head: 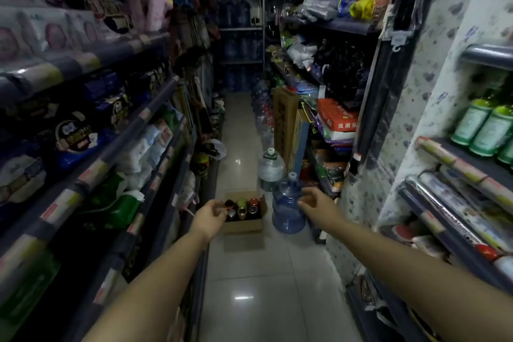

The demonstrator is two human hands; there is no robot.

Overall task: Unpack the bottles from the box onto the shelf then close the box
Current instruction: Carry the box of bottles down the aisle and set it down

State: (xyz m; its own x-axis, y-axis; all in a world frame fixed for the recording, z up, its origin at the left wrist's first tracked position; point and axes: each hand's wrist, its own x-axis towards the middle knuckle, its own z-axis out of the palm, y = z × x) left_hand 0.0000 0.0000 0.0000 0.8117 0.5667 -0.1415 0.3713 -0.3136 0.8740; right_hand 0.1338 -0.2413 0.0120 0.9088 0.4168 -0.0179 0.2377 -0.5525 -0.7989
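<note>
A blue water jug (288, 207) stands on the tiled floor (266, 286); a clear jug (270, 168) at its eleven o'clock, green bottles (483, 128) at two o'clock.

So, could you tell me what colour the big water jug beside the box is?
Translucent blue jug, head view.

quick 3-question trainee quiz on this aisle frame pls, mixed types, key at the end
1. True or false: the open brown cardboard box on the floor already has its flaps shut.
2. Multiple choice: what stands right beside the box, on its right? A) a red plastic basin B) a large blue plastic water jug C) a wooden stool
3. Fill in: the left hand and right hand are both stretched toward the box and hold ____.

Key
1. False: the box is open and the caps of the dark bottles show inside.
2. B
3. nothing: both hands have loosely curled fingers and no bottle in them.
</note>
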